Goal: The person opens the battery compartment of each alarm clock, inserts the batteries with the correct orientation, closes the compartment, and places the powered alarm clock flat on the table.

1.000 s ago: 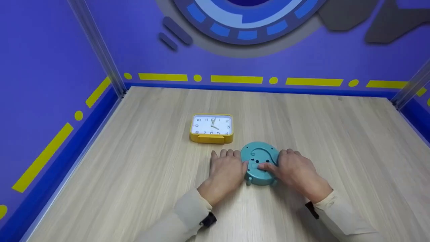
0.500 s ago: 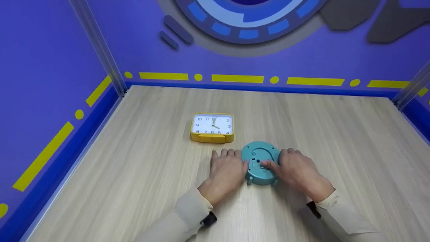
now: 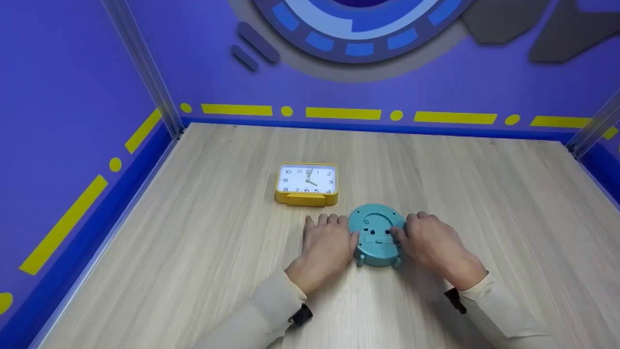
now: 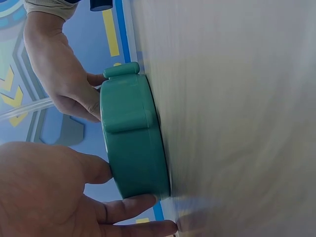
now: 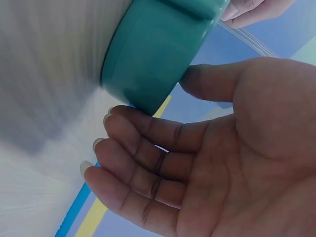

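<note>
A round teal alarm clock [image 3: 379, 249] lies face down on the table, its back and two small feet showing. My left hand [image 3: 327, 247] holds its left side; in the left wrist view the thumb is at the back's edge and the index finger against the side wall. My right hand [image 3: 436, 247] is at the opposite side. Its thumb [image 5: 210, 83] touches the edge of the back by a dark hole or knob, while its index finger bends against the side. The clock's face is hidden.
A yellow rectangular alarm clock [image 3: 306, 179] lies face up, behind and left of the teal one. The wooden table [image 3: 193, 232] meets a purple back wall [image 3: 339, 92] and a left side wall [image 3: 58, 121].
My right thumb has slid from the middle of the teal clock's back toward its right edge, uncovering the panel there. The left hand and both clocks stay in place.
</note>
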The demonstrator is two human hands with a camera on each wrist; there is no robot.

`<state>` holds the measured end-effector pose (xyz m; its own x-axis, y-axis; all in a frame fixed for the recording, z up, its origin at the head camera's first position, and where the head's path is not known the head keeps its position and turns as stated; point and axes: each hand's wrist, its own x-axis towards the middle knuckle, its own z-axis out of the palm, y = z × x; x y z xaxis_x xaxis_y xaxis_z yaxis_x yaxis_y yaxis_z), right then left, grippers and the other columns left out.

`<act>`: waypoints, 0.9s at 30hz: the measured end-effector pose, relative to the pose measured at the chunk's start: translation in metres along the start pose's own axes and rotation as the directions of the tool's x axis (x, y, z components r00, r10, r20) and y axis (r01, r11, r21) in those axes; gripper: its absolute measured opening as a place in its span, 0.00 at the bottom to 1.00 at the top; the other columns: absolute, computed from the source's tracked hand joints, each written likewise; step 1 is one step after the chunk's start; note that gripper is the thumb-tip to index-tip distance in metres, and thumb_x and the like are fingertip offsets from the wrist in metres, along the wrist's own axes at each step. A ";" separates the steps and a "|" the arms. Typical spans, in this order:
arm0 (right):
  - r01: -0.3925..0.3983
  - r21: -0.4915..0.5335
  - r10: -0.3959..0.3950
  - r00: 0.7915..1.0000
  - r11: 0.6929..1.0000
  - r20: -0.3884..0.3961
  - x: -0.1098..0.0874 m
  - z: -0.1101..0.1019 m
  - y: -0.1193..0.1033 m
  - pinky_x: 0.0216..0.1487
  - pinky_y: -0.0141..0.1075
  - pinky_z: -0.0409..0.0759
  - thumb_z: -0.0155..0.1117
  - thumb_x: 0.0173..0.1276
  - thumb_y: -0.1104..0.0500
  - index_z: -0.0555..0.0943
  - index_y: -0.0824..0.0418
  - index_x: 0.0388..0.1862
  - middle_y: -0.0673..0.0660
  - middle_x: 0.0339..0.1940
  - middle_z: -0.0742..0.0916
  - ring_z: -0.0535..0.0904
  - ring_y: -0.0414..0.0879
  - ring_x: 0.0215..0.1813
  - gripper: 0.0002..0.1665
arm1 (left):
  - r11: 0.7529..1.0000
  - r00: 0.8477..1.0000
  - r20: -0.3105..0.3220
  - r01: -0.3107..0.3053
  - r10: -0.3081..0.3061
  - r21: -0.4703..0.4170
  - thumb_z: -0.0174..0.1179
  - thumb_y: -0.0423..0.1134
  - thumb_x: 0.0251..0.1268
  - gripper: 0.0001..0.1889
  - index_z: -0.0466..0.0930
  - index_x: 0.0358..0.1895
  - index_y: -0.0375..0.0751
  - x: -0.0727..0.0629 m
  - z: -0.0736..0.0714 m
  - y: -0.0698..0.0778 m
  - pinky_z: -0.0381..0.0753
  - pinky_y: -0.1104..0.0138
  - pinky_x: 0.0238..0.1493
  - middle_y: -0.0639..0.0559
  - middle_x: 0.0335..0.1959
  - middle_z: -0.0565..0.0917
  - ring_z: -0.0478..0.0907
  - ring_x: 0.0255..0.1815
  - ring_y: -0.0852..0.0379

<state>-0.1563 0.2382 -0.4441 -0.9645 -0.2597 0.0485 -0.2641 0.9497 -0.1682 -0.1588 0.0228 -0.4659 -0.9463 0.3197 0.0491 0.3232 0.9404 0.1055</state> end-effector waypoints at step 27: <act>-0.133 0.253 0.082 0.976 0.958 0.202 0.013 -0.006 0.019 0.28 0.41 0.69 0.55 0.76 0.55 0.75 0.65 0.31 0.55 0.25 0.74 0.72 0.50 0.27 0.16 | 0.914 0.993 0.114 0.068 -0.024 -0.399 0.46 0.57 0.86 0.27 0.84 0.39 0.38 0.003 -0.014 -0.010 0.76 0.52 0.47 0.49 0.35 0.76 0.74 0.42 0.48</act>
<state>-0.1742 0.2541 -0.4410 -0.9634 -0.2108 -0.1655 -0.1255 0.9005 -0.4163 -0.1643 0.0131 -0.4529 -0.9490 0.3079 -0.0669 0.2360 0.8354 0.4964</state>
